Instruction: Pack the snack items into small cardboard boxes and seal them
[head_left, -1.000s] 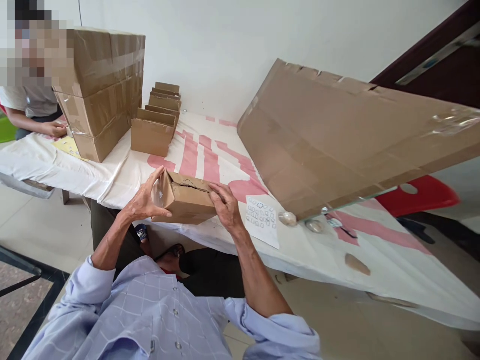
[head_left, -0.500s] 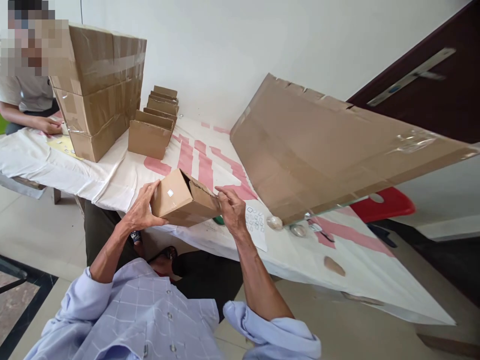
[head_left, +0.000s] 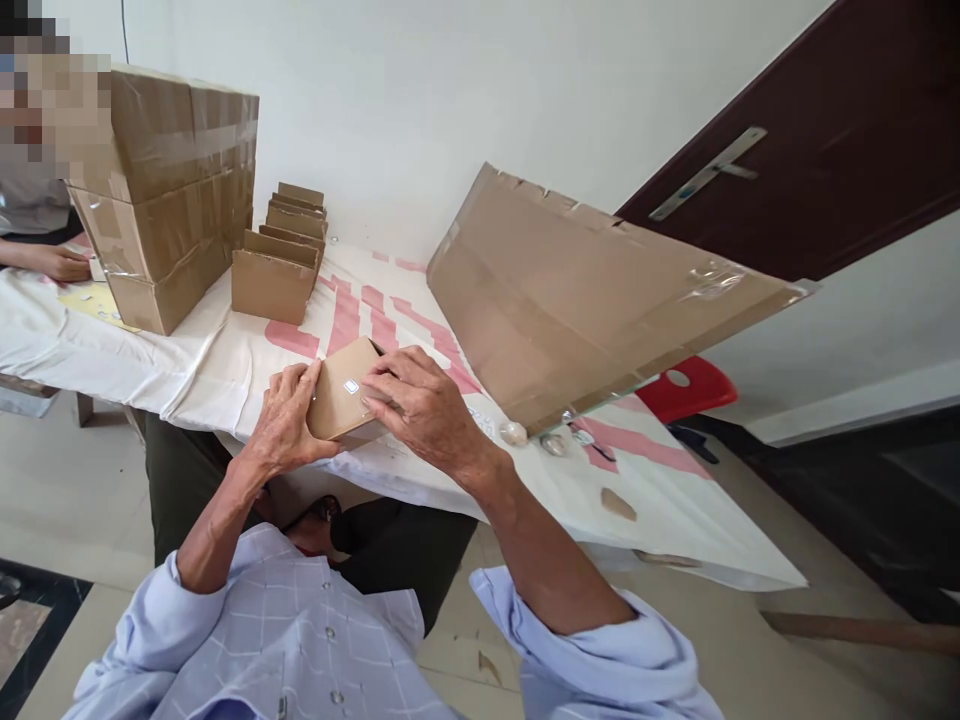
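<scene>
A small brown cardboard box (head_left: 340, 398) with a little white sticker on its top sits at the near edge of the cloth-covered table (head_left: 187, 365). My left hand (head_left: 288, 425) grips the box's left side with curled fingers. My right hand (head_left: 420, 405) lies over its right end, fingers pressed on the top beside the sticker. Both forearms come from pale blue sleeves.
A row of open small boxes (head_left: 277, 268) stands further back, beside a tall taped carton stack (head_left: 169, 190). A big flat cardboard sheet (head_left: 577, 300) leans at the right above small round items (head_left: 514, 433). Another person's hand (head_left: 56, 263) rests at far left. A red stool (head_left: 686, 385) and dark door (head_left: 817, 150) are at right.
The box has been turned and lowered onto the table edge. My right hand moved from its end flap onto its top. The camera view shifted right.
</scene>
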